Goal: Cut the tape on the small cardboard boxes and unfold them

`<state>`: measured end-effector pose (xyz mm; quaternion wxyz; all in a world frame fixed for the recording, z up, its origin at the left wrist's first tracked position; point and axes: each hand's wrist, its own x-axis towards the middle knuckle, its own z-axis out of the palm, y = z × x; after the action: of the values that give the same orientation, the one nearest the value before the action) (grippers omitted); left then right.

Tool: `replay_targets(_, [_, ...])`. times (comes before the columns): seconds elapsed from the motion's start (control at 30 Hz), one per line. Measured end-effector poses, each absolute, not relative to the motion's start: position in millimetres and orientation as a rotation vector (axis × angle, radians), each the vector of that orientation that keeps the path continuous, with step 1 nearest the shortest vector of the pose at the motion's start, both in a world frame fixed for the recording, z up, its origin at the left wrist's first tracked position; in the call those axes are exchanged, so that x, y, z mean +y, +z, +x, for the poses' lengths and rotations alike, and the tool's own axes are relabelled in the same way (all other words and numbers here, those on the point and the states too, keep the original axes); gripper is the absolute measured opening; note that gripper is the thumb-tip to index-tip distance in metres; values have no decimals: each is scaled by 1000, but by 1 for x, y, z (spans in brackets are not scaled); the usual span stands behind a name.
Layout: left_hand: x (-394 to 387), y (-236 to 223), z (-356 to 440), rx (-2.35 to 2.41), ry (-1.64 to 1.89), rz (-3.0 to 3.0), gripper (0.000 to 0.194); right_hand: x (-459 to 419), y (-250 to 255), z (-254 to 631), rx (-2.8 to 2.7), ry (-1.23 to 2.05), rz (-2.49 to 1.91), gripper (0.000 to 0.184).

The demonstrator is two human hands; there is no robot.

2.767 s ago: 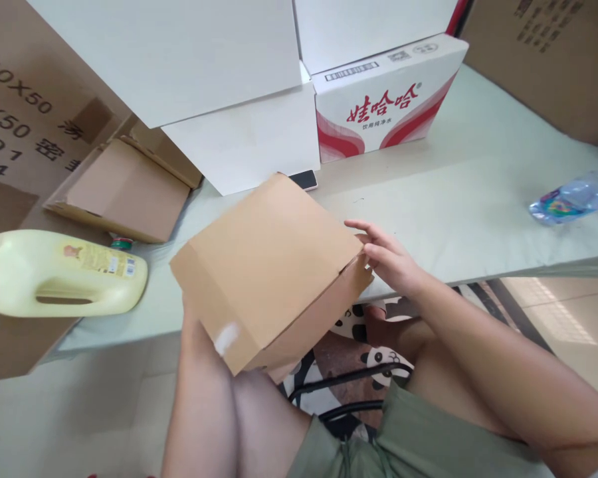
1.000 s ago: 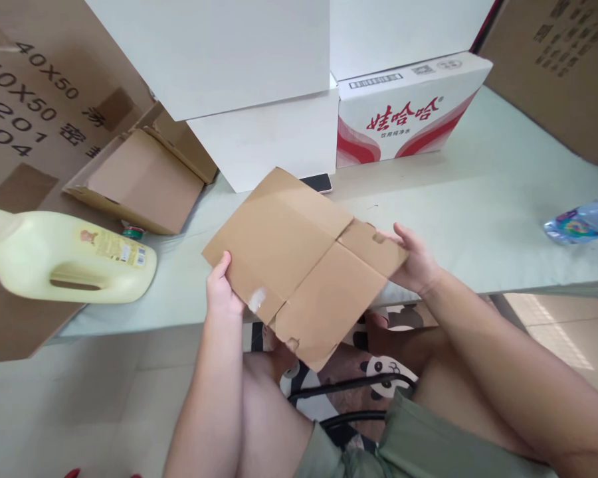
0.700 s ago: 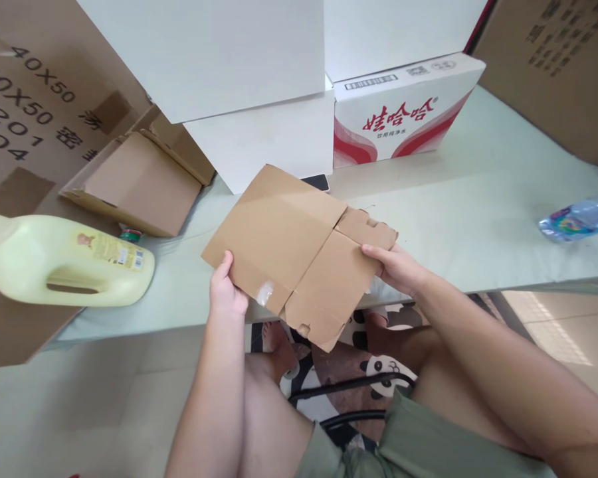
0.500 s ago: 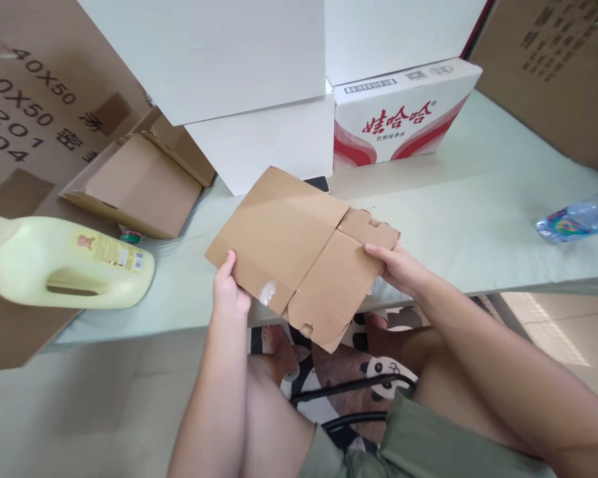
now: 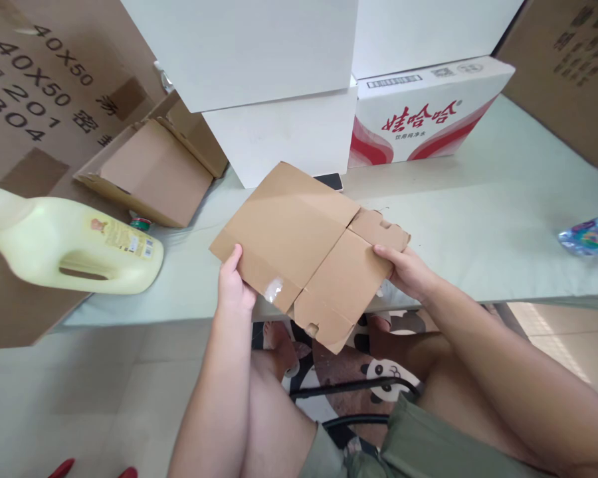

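A brown cardboard box (image 5: 294,226), folded nearly flat, is held tilted over the table's front edge. Creases divide it, slotted tabs stick out on its right and lower sides, and a shiny strip of clear tape lies near its lower left edge. My left hand (image 5: 235,282) grips the left corner, thumb on top and fingers underneath, out of sight. On the right, my right hand (image 5: 406,269) pinches the edge beside a torn-looking tab, its thumb on the upper face.
White boxes (image 5: 279,133) and a red-and-white carton (image 5: 423,119) stand behind, with a phone (image 5: 331,181) at their foot. At left are a pale yellow jug (image 5: 80,245), a green cap (image 5: 140,224) and a small cardboard box (image 5: 154,172). A plastic bottle (image 5: 591,234) lies at right.
The cardboard box went from a raised, thicker shape to nearly flat, its side panel and tabs now showing. My right thumb moved onto its upper face. Lately only the camera view shifts slightly.
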<state>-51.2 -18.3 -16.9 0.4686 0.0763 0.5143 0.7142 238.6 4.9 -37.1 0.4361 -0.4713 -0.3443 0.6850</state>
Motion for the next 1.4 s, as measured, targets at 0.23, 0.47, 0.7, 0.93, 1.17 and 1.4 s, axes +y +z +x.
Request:
replay_targets(0.23, [-15, -19, -48, 1297, 1728, 200, 16, 5, -38, 244, -883, 1706, -1202, 39])
replay_targets(0.47, [-15, -20, -46, 1316, 1705, 202, 18, 6, -37, 244, -826, 1706, -1203, 37])
replay_targets(0.7, [-14, -21, -45, 1311, 1705, 206, 20, 5, -36, 244, -809, 1717, -1208, 36])
replay_targets(0.93, [-15, -21, -46, 1318, 1708, 212, 19, 6, -35, 242, -835, 1705, -1195, 34])
replay_targets(1.17, [-15, -21, -46, 1288, 1711, 197, 18, 6, -36, 241, -786, 1709, -1206, 33])
replay_targets(1.4, [-17, -19, -46, 1289, 1721, 187, 15, 5, -36, 241, -778, 1715, -1215, 32])
